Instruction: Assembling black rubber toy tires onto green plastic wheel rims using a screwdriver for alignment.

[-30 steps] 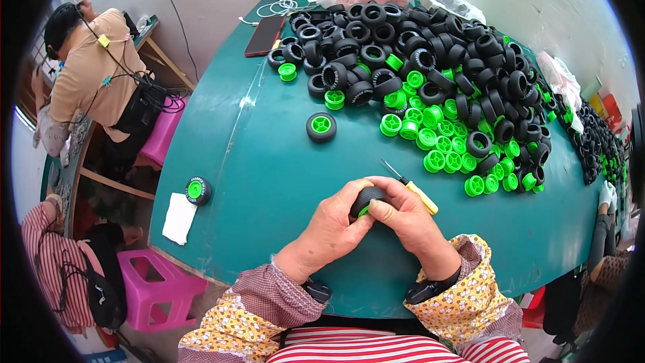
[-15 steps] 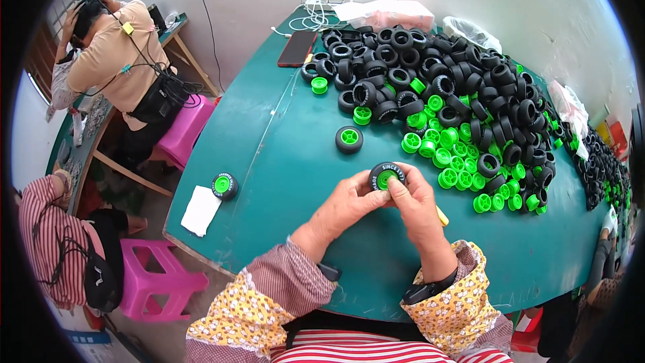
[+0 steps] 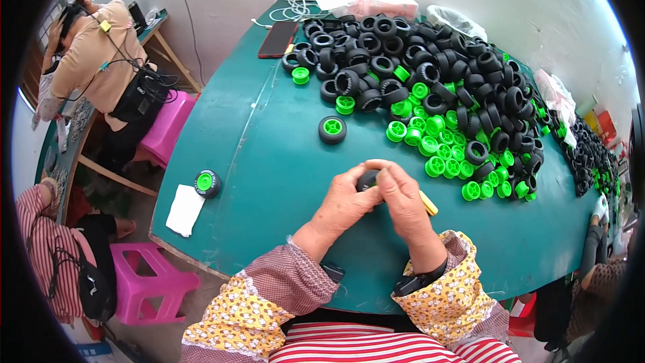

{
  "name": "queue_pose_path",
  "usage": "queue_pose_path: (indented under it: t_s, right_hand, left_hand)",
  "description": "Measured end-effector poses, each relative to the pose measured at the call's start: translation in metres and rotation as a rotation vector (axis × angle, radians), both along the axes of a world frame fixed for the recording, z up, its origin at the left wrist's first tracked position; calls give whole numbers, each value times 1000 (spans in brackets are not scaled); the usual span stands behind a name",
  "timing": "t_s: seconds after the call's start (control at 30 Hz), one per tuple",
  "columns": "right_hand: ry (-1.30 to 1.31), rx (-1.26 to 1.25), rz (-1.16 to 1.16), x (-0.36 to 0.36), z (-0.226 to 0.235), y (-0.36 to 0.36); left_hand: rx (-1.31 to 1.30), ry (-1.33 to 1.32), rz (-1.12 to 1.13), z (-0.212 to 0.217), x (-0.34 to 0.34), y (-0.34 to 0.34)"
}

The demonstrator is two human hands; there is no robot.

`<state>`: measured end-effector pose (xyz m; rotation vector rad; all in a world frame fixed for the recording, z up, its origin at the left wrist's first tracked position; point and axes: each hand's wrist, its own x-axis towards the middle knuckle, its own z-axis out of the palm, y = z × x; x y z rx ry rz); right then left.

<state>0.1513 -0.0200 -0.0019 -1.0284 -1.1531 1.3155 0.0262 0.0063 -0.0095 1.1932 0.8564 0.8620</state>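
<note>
Over the near middle of the green table, my left hand [image 3: 340,203] and my right hand [image 3: 406,203] are closed together around a small toy wheel. Its black tyre [image 3: 367,179] shows between the fingers; my fingers and thumbs cover most of the rest. A yellow stick-like piece [image 3: 428,203] juts out beside my right hand; whether that hand grips it I cannot tell. Beyond my hands stands a tyre with a green rim in it [image 3: 332,130]. Another fitted wheel [image 3: 207,183] lies at the left, touching a folded white cloth [image 3: 185,210].
A large heap of black tyres [image 3: 430,54] covers the far right of the table, with loose green rims [image 3: 443,151] along its near side. A phone [image 3: 277,39], white cables and plastic bags are at the back. Pink stools [image 3: 151,282] and two people are at the left.
My hands have closed further over the wheel, so its green rim and side face no longer show. The whole view has shifted slightly, with the table's things sitting further left and higher.
</note>
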Motion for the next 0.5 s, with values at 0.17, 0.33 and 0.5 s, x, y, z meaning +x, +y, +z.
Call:
queue_pose_path:
  t_s: [0.17,0.33,0.5]
  right_hand:
    - [117,-36,-42,7,-11,0]
    - [146,-63,-5,2,-1,-7]
    - [143,43,-87,0,0,-13]
  left_hand:
    - [-105,-120,-105,3,2,-2]
    - [-177,-166,-151,5,-4,-4]
    - [-243,-206,-203,5,-3,-6]
